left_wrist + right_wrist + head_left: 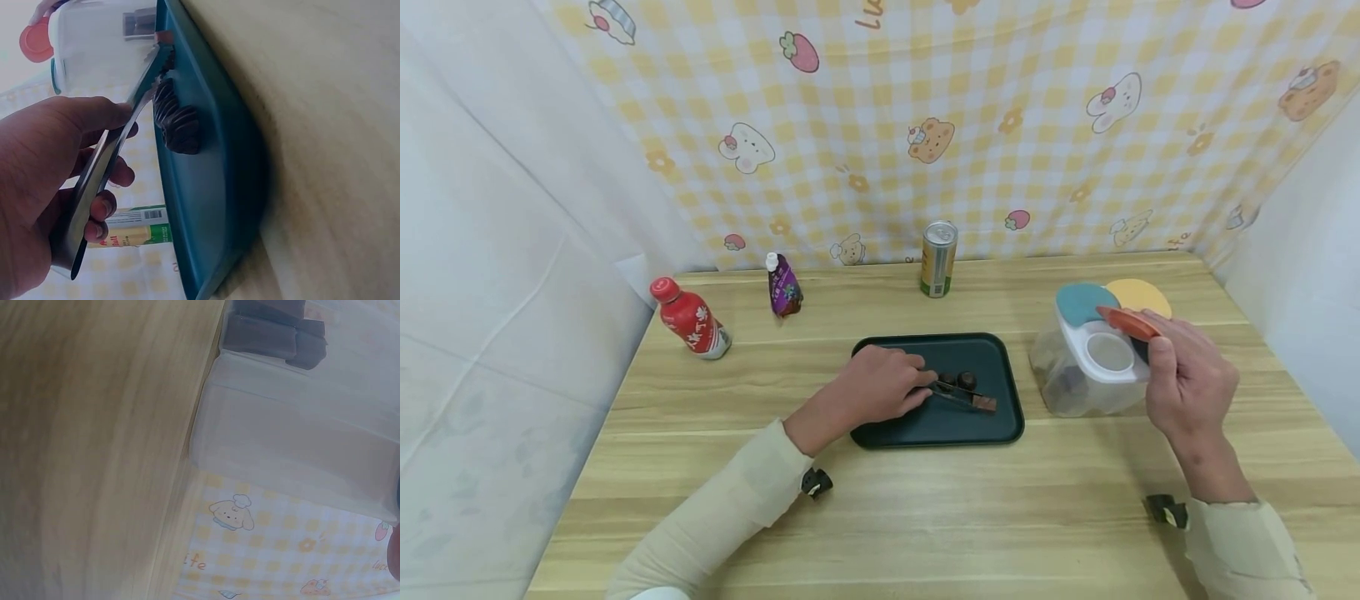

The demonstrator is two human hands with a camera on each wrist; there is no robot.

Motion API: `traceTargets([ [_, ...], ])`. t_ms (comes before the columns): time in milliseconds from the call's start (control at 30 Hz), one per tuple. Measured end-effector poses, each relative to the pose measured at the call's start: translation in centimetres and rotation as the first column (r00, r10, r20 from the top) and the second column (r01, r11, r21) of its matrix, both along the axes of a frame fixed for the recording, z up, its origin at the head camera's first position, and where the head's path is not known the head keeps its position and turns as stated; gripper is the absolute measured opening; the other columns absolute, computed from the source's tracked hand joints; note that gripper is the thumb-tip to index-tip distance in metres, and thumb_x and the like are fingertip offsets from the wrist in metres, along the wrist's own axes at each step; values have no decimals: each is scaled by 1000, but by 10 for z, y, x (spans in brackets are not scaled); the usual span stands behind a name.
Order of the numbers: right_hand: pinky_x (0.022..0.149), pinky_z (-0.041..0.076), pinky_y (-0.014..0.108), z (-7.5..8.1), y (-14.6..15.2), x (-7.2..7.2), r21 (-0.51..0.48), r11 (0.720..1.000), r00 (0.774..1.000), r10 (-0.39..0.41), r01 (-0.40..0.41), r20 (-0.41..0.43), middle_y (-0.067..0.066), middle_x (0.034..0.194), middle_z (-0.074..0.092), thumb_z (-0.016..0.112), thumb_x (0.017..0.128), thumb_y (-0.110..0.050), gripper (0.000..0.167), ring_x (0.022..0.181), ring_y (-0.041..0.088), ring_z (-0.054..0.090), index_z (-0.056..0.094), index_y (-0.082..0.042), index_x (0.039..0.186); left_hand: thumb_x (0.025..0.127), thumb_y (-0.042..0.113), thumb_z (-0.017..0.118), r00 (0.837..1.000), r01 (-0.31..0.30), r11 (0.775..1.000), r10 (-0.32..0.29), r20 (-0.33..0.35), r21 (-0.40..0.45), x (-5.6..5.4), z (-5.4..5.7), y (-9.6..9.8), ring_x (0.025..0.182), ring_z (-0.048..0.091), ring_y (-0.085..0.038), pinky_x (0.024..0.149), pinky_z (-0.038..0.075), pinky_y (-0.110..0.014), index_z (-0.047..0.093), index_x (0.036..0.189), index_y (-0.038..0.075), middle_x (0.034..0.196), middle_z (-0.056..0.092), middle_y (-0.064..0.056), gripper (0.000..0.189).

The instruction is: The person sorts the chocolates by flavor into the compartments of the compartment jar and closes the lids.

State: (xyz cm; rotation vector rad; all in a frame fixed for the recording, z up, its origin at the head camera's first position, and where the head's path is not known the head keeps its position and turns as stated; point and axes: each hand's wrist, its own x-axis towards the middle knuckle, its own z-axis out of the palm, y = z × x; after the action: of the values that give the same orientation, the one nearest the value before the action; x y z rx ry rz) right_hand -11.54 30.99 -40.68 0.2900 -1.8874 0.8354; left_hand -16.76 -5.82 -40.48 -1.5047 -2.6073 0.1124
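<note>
My left hand (pixel 883 383) grips a pair of metal tongs (pixel 94 181) low over a dark green tray (pixel 940 433). At the tips of the tongs is a small brown block (pixel 984 403), chocolate by its look; whether they squeeze it I cannot tell. Beside the tongs lie dark ridged chocolates (pixel 181 130) on the tray. On the right, my right hand (pixel 1195 379) holds up the orange lid (pixel 1127 322) of a clear container (pixel 1075 396), thumb on its near edge. Below that lid a round opening shows. Dark blocks (pixel 259 334) sit inside the container.
Blue (pixel 1084 305) and yellow (pixel 1141 297) lids lie down on the container's top. A can (pixel 937 260) stands behind the tray. Toward the back left are a purple pouch (pixel 785 287) and a red bottle (pixel 692 319). A checked cloth (pixel 850 108) hangs behind the table.
</note>
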Motion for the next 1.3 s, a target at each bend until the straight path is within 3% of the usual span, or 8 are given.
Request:
traceTargets([
  [133,98,45,19,2,-2,0,-7,1000,1000,9,-9,2,28,98,73,55,104,-40,52,107,-8,62,79,6,104,106,38,59,1000,-15,1000,15,-14,-6,2,-1,1,69,65,-11,49,44,-26,79,118,26,88,67,5,26],
  [400,98,45,20,-1,1,-2,2,1000,1000,6,-6,-12,27,99,73,56,105,-45,56,107,-3,64,80,5,102,105,40,60,998,-38,999,39,-45,17,6,-4,1,67,64,-9,46,41,-23,80,115,27,84,66,6,26],
  [733,97,44,16,-2,2,-1,7,1000,1000,-11,11,3,28,98,73,53,104,-35,48,107,-9,61,79,5,103,106,39,59,998,-38,996,42,-46,83,11,-1,4,70,64,-9,47,41,-22,79,119,26,92,70,6,28],
  [1067,98,45,18,-1,0,0,-13,1000,1000,0,0,-14,29,97,72,54,104,-37,50,107,-6,62,79,6,102,103,40,63,994,-51,977,70,-85,208,19,22,10,67,64,-10,44,37,-22,79,122,27,92,70,7,28],
  [1300,97,45,17,1,-1,0,-14,1000,1000,18,-18,-8,31,96,71,55,105,-38,52,106,-8,62,78,8,102,103,37,63,991,-18,937,62,-116,349,27,40,22,65,62,-9,44,35,-21,77,125,23,91,69,6,29],
])
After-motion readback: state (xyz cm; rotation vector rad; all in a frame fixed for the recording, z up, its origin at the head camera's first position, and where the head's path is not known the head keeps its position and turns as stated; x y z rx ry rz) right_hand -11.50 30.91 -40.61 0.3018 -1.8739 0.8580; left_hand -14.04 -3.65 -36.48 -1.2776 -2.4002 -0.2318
